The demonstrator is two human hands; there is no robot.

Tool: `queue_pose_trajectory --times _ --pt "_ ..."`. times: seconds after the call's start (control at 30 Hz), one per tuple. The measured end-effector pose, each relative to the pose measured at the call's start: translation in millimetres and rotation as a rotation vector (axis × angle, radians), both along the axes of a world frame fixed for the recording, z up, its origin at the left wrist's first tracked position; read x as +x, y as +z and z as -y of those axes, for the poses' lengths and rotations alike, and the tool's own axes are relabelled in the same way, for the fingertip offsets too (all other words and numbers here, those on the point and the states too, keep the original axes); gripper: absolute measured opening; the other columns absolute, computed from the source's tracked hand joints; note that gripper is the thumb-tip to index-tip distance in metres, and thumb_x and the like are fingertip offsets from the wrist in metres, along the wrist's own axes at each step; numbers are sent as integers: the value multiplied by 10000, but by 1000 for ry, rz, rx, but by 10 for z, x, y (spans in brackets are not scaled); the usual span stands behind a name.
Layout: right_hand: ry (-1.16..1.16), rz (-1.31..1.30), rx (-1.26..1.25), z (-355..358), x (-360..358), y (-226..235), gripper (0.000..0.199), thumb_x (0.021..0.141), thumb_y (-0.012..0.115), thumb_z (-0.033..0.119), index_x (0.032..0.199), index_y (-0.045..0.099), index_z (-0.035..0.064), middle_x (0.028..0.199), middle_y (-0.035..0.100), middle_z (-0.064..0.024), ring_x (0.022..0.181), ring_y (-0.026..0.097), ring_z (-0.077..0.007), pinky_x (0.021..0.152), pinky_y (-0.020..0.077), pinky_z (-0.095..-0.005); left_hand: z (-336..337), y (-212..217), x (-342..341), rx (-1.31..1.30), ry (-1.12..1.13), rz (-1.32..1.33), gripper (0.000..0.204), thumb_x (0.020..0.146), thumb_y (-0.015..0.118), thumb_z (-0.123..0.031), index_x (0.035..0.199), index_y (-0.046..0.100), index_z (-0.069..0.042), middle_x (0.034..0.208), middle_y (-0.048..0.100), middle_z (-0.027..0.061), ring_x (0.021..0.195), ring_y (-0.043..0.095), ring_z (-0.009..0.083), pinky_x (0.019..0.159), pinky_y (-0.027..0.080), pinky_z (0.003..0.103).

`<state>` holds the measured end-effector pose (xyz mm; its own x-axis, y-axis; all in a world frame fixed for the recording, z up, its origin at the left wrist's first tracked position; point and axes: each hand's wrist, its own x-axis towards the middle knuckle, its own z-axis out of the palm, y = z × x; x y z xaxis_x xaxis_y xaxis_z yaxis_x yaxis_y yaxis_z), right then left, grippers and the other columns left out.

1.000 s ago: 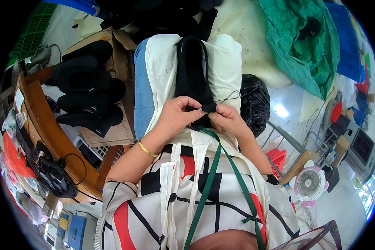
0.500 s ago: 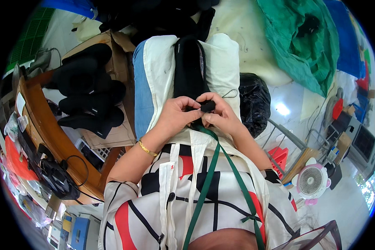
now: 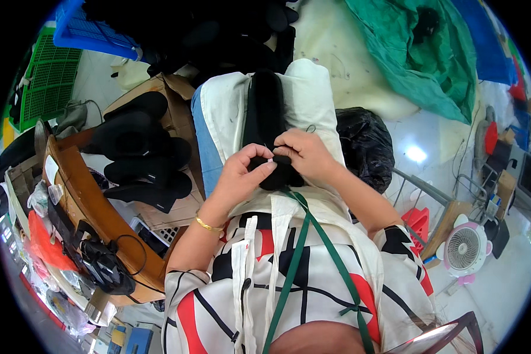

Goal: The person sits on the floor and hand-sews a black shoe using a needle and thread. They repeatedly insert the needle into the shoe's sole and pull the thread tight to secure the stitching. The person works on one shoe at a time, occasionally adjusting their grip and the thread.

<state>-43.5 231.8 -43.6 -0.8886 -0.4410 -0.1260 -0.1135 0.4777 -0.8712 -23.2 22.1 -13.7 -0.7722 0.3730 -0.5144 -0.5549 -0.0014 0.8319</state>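
While the long, matte black shoe (image 3: 265, 109) with its rounded far end lies lengthwise on creased white cloth (image 3: 310, 88) over the person's lap, the left hand (image 3: 239, 174) has a narrow grip, thumb and forefinger pinching dark fabric at the shoe's near end. Beside it, also at that end, the right hand (image 3: 307, 154) curls its fingers; whether its grip holds anything I cannot tell. Right of the shoe slumps a crinkled, glossy black plastic bag (image 3: 364, 147), and left of it sits a brown cardboard box (image 3: 186, 115).

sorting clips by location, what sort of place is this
Probably a shoe workshop: several black shoes lie by a cardboard box, and the left hand and right hand are at another shoe.
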Motion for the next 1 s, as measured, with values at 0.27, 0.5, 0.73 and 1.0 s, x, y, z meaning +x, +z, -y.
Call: queue_pose_trajectory --times 0.27,0.5,0.73,1.0 --pt "-211 396 -321 16 163 100 104 915 672 128 960 693 37 843 640 -22 757 599 -113 680 490 -277 121 -58 2 -260 -165 -73 158 843 754 -70 979 694 -17 823 664 -26 720 572 30 644 481 204" --pt "88 -336 8 139 167 247 94 869 669 109 806 655 42 766 609 -91 695 570 -278 613 466 -355 66 -58 94 -315 -132 -117 164 809 775 -89 936 713 -6 769 687 35 671 566 67 628 478 241" --pt "-295 545 -751 180 137 498 143 1029 535 188 936 549 81 766 610 -21 644 577 -128 563 472 -282 79 107 180 -416 -204 -341 164 848 730 -81 990 700 -4 869 709 111 738 658 179 678 513 298" --pt "-627 547 -1182 -708 262 660 137 1031 535 204 1008 558 71 586 380 39 447 345 -73 391 292 -228 125 61 329 -486 -256 -698 205 767 764 -25 963 709 -48 877 709 102 798 655 287 698 529 355"
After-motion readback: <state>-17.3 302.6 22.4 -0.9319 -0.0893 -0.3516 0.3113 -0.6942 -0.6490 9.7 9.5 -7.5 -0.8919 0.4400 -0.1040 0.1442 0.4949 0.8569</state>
